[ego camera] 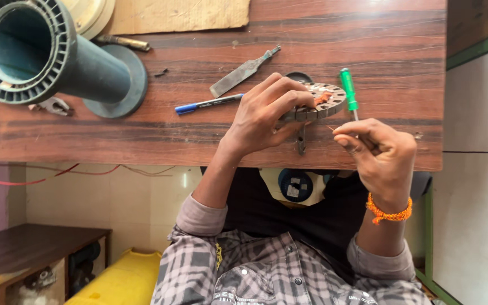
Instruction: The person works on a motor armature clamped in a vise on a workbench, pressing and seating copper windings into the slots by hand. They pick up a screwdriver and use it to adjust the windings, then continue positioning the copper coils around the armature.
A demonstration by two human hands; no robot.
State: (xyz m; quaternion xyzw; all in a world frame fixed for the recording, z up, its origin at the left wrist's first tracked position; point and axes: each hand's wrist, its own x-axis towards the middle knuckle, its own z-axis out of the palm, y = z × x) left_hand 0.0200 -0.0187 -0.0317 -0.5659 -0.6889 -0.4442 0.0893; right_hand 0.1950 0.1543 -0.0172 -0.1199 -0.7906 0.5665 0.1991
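Observation:
My left hand (266,113) grips a round slotted metal stator disc (326,99) with a bit of copper winding, holding it tilted on the wooden table (142,135) near the front edge. My right hand (377,149), with an orange thread band on the wrist, is pinched shut on a thin wire (330,129) just right of the disc. A green-handled screwdriver (347,90) lies beside the disc; its shaft runs down behind my right fingers. Whether those fingers also hold it is not visible. A small dark tool (301,142) sits under the disc at the table edge.
A blue pen (207,104) and a flat metal file (244,70) lie left of my hand. A large grey ribbed cylinder (24,51) stands far left with pliers (55,105) beside it. Cardboard (176,14) lies at the back. A wire spool (295,185) rests in my lap.

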